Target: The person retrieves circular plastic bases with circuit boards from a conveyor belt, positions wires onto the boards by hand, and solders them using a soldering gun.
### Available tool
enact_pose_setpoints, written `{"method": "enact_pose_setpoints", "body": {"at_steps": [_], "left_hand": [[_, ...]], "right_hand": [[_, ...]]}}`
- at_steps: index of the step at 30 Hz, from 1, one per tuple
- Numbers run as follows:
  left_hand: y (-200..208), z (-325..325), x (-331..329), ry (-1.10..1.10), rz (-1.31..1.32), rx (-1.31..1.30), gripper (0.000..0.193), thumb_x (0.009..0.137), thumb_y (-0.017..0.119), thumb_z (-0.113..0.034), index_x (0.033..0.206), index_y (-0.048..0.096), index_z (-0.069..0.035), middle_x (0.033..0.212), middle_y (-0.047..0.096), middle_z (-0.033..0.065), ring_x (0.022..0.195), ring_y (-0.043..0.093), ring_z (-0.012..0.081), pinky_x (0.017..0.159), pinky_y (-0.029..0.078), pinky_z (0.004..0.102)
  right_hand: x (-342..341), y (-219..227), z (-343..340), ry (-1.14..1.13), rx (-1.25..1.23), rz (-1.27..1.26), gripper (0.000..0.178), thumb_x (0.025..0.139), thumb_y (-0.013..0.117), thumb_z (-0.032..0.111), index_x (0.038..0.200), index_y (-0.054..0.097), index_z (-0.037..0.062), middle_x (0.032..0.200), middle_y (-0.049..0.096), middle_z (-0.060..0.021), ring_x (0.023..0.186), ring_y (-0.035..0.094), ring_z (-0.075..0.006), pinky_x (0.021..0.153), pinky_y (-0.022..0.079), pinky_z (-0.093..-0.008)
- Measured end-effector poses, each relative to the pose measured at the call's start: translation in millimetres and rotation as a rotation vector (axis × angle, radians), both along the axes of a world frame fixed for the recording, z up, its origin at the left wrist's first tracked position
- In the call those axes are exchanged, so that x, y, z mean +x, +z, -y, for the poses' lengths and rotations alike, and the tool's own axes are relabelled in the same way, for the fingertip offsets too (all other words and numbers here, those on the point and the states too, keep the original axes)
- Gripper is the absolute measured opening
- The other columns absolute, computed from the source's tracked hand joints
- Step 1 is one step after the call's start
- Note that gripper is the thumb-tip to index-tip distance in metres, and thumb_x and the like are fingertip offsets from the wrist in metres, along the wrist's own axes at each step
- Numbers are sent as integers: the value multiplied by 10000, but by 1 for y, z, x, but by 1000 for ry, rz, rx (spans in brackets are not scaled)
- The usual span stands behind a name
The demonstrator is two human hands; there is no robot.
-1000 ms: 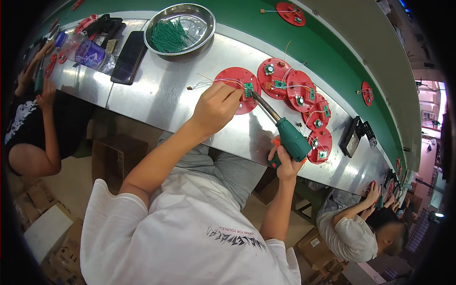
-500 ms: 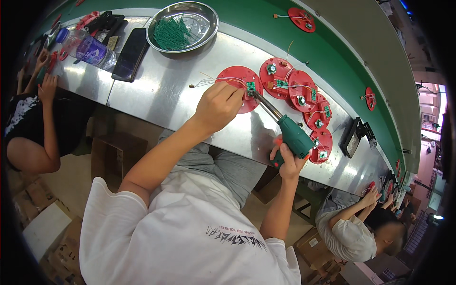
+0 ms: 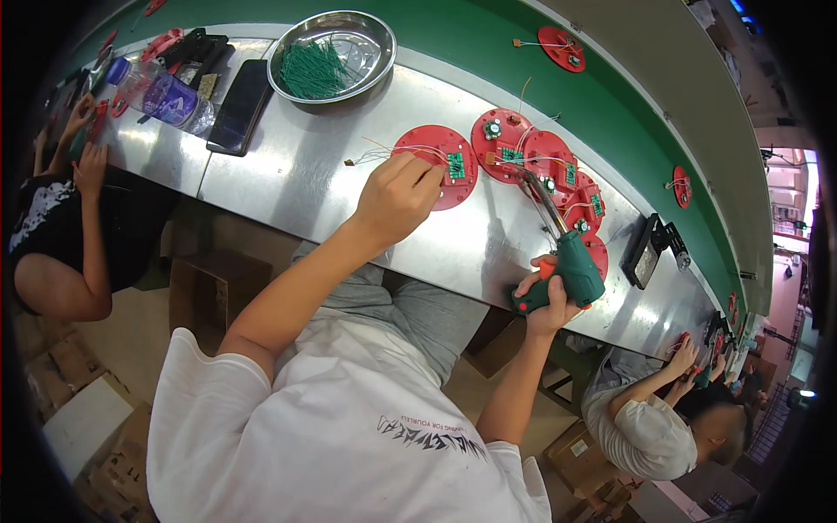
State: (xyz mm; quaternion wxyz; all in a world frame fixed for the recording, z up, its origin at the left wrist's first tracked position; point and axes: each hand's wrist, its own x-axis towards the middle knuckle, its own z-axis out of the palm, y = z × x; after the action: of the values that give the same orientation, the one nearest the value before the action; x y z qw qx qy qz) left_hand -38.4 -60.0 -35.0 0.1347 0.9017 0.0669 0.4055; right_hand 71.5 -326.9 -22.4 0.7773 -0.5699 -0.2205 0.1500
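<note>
I have my left hand (image 3: 397, 196) curled down on the near red disc (image 3: 436, 166), the fingers pinched together on a thin wire at its small green circuit board (image 3: 455, 165). My right hand (image 3: 545, 301) has its fingers clamped round the grip of the green soldering gun (image 3: 567, 266), whose metal barrel slants up toward the next disc (image 3: 499, 132); the tip looks to sit at or just above a joint there, though I cannot tell if it touches.

To do this joint well, I judge that the wire must be held still against its pad while the tip comes in from the right, kept clear of my left fingertips and of the loose leads trailing off the disc. A steady wrist braced at the desk edge would help.

The desk (image 3: 305, 174) is a long strip of brushed metal, with a green belt (image 3: 488, 44) running along its far side. More red discs overlap in a row to the right. A steel bowl (image 3: 370, 30) of green wire pieces, a dark phone (image 3: 239, 106) and a plastic bottle (image 3: 161, 91) lie to the left. Other people work at both ends, and cardboard boxes (image 3: 78, 427) stand on the floor.
</note>
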Motion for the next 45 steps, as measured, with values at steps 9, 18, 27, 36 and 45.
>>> {"method": "enact_pose_setpoints", "body": {"at_steps": [9, 18, 27, 36, 45], "left_hand": [[3, 1, 2, 4, -20, -7, 199, 695, 705, -42, 886, 671, 0, 814, 614, 91, 757, 589, 253, 672, 519, 363], [7, 2, 4, 56, 37, -59, 202, 717, 677, 8, 918, 667, -15, 882, 628, 103, 810, 611, 279, 729, 522, 392], [10, 3, -2, -55, 12, -104, 335, 719, 655, 51, 1052, 677, 32, 875, 628, 117, 815, 625, 301, 717, 533, 386], [16, 1, -3, 2, -38, -50, 382, 725, 641, 61, 1106, 659, 48, 821, 631, 118, 781, 619, 288, 684, 528, 384], [6, 0, -1, -18, 2, -142, 124, 778, 677, 48, 894, 643, 19, 777, 638, 139, 707, 607, 317, 643, 504, 397]], "right_hand": [[7, -12, 6, -97, 69, -23, 367, 942, 517, 181, 1174, 517, -104, 948, 624, -247, 471, 578, -233, 416, 489, -325], [6, -12, 5, -135, 110, -41, 346, 981, 477, 223, 1106, 526, -96, 923, 614, -236, 463, 561, -203, 396, 472, -313], [6, -12, 9, -131, 165, -79, 352, 969, 491, 215, 1128, 521, -97, 959, 618, -236, 487, 577, -208, 417, 486, -316], [-13, -5, -9, 79, 9, 39, 391, 894, 563, 24, 1269, 561, -87, 1084, 672, -199, 625, 610, -189, 560, 490, -294], [-13, -7, -15, 257, -223, 144, 378, 915, 604, 61, 1267, 567, -72, 1062, 675, -174, 587, 608, -179, 540, 470, -288]]}}
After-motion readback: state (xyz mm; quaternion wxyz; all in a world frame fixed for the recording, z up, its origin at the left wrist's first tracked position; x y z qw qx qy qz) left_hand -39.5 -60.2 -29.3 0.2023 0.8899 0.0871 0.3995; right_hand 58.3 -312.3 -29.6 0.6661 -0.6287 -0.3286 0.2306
